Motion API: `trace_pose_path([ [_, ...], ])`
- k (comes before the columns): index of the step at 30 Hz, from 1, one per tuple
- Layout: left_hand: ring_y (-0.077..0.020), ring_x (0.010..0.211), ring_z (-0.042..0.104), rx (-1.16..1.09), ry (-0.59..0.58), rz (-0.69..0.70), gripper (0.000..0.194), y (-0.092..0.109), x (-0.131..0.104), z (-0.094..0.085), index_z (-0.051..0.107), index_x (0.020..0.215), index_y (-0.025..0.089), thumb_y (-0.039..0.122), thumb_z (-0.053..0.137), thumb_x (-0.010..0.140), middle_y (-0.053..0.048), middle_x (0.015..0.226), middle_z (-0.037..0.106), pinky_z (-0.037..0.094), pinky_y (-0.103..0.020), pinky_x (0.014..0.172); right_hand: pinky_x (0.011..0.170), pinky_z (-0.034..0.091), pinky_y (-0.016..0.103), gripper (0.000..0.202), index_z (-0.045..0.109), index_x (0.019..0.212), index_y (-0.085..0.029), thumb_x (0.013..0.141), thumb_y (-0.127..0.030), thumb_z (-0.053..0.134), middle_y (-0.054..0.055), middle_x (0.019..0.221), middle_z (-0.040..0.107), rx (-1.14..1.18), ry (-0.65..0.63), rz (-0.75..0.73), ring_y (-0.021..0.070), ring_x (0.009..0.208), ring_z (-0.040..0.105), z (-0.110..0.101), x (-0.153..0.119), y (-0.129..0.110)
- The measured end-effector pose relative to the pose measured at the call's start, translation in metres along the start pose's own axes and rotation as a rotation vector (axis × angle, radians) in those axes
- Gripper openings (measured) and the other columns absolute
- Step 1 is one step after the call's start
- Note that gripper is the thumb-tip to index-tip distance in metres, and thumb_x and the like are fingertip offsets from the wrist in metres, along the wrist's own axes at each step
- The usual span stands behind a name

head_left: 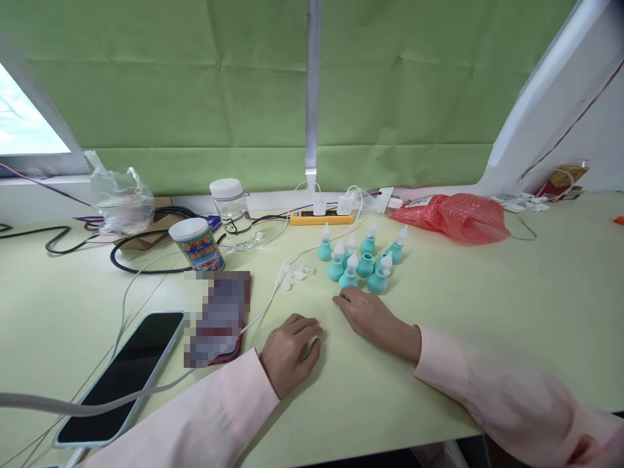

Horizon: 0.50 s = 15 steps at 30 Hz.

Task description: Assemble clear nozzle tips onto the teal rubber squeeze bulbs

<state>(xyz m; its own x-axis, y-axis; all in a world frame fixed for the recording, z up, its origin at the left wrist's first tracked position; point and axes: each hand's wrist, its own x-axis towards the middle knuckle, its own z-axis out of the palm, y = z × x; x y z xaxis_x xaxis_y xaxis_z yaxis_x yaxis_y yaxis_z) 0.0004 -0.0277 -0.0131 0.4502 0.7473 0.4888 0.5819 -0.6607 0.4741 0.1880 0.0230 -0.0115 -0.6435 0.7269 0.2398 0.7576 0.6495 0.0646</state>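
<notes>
Several small teal rubber squeeze bulbs, like nasal aspirators, stand in a cluster just beyond my right hand (pixel 370 317). Most carry a clear pointed tip, while a teal bulb (pixel 365 265) in the middle shows an uncapped neck. My right hand rests on the table, its fingers bent loosely close to the nearest bulb (pixel 348 279); I cannot tell whether they touch it. Lower and to the left, my left hand (pixel 292 353) lies on the table with thumb apart and nothing visible in it. Loose clear plastic tips (pixel 298 273) lie left of the bulbs.
Left of my left hand lie a red-edged phone (pixel 225 318) with a white cable and a black-screened phone (pixel 124 377). Behind them stand a printed canister (pixel 199 247) and a clear jar (pixel 234 218). A yellow power strip (pixel 322 217) and red bubble wrap (pixel 458 216) sit at the back.
</notes>
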Motion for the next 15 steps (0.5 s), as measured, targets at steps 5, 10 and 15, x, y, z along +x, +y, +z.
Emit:
trace_pose_path([
  [5, -0.0204, 0.082, 0.059, -0.279, 0.077, -0.292, 0.035, 0.001, 0.001, -0.001, 0.055, 0.105, 0.021, 0.026, 0.056, 0.071, -0.007, 0.095, 0.063, 0.049, -0.034, 0.073, 0.062, 0.044, 0.027, 0.019, 0.054, 0.088, -0.014, 0.078, -0.007, 0.04, 0.007, 0.079, 0.058, 0.389, 0.07, 0.022, 0.0156, 0.072, 0.055, -0.004, 0.0, -0.007],
  [10, -0.0206, 0.08, 0.061, -0.476, 0.086, -0.443, 0.024, 0.003, 0.004, -0.005, 0.065, 0.091, 0.019, 0.029, 0.057, 0.071, -0.005, 0.089, 0.067, 0.051, -0.03, 0.069, 0.064, 0.049, 0.028, 0.019, 0.052, 0.084, -0.014, 0.07, -0.026, 0.057, 0.004, 0.074, 0.062, 1.356, -0.019, 0.257, 0.0136, 0.069, 0.06, -0.009, 0.005, -0.027],
  [15, -0.0194, 0.073, 0.062, -0.422, 0.098, -0.41, 0.017, 0.003, 0.005, -0.007, 0.068, 0.082, 0.021, 0.027, 0.054, 0.073, -0.004, 0.079, 0.068, 0.051, -0.028, 0.065, 0.06, 0.05, 0.031, 0.028, 0.046, 0.079, -0.014, 0.068, -0.036, 0.059, 0.002, 0.063, 0.061, 1.536, -0.183, 0.356, 0.0139, 0.058, 0.06, -0.011, 0.013, -0.027],
])
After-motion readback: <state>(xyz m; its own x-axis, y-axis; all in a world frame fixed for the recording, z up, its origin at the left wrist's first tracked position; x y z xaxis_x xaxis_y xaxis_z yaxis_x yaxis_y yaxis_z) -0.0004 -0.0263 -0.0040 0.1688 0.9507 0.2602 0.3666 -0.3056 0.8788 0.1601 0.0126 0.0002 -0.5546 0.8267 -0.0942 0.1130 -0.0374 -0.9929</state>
